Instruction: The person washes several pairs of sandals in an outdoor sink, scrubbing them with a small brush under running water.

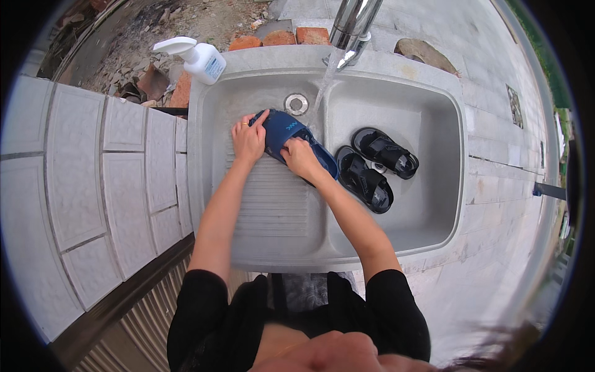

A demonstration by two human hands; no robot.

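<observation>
Blue slipper (291,133) lies between my two hands on the ribbed washboard slope (273,198) of the grey stone sink (446,93), its far end near the round drain (296,103). My left hand (248,137) grips its left edge, fingers curled over the rim with one fingertip stretched along the top. My right hand (302,156) presses on the strap side, clenched against the slipper; whether it holds anything else I cannot tell.

Left of my left hand the sink's wall rises close, and beyond it sits a white pump bottle (199,57) on the far corner. Toward me from both hands the washboard is bare. Past the slipper a stream of water falls from the metal tap (352,28). Right of my right hand, just across the low divider, a pair of black sandals (375,167) lies in the deeper basin, with open basin floor beyond them.
</observation>
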